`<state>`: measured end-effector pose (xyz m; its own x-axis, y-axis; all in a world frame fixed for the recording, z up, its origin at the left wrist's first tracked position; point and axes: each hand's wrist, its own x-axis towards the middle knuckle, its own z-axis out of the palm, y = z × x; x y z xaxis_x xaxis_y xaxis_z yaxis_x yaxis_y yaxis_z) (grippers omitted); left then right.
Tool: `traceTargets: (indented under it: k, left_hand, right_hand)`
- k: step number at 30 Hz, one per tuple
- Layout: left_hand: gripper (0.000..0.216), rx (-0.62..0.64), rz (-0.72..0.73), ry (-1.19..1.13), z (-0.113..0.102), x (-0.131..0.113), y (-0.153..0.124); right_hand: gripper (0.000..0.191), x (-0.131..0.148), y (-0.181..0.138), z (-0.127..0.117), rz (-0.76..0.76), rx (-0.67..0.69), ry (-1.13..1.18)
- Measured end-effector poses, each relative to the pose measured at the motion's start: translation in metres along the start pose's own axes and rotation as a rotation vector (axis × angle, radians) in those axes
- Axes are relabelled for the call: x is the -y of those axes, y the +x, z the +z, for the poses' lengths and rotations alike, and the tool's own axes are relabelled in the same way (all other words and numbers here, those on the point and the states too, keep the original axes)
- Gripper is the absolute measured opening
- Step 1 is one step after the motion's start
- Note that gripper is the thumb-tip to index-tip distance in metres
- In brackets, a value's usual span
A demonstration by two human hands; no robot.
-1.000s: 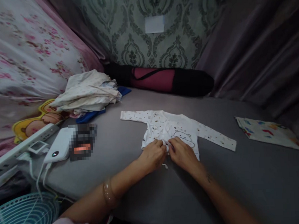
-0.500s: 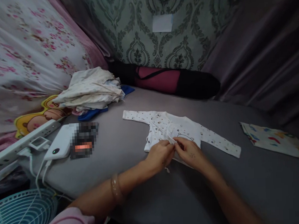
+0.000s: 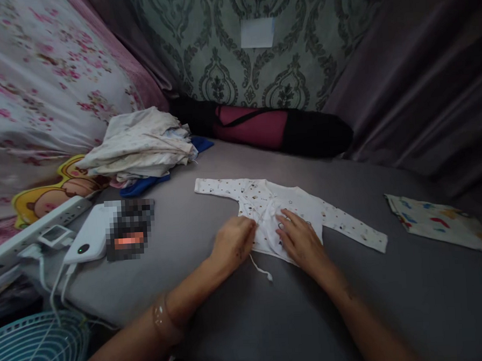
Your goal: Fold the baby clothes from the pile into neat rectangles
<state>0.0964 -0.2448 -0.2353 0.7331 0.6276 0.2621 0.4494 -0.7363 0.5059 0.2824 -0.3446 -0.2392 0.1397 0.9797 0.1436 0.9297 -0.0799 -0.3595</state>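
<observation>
Shirt looked lt. & soft — best held by hem; L hand closed at shirt's side, contents unclear — R hand open atop.

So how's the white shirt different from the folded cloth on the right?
The shirt lies spread, sleeves out; the cloth is folded. The shirt has small prints, the cloth larger colored shapes. The left hand and right hand are at the shirt, not the cloth. Both lie on grey fabric.
</observation>
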Motion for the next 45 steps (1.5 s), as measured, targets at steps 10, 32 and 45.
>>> traceTargets:
  k: [10, 32, 45]
  left_hand:
    - [0.032, -0.044, -0.361, 0.095, 0.012, 0.047, 0.005]
    - [0.010, 0.075, -0.291, 0.138, 0.003, 0.051, 0.005]
    - [0.018, 0.158, 0.172, 0.031, 0.007, 0.009, 0.103]
  right_hand:
    - [0.058, 0.014, 0.019, 0.009, -0.023, 0.146, -0.243]
    - [0.063, 0.031, 0.047, 0.045, -0.123, 0.153, -0.145]
    - [0.064, 0.003, 0.026, 0.007, 0.216, 0.010, -0.101]
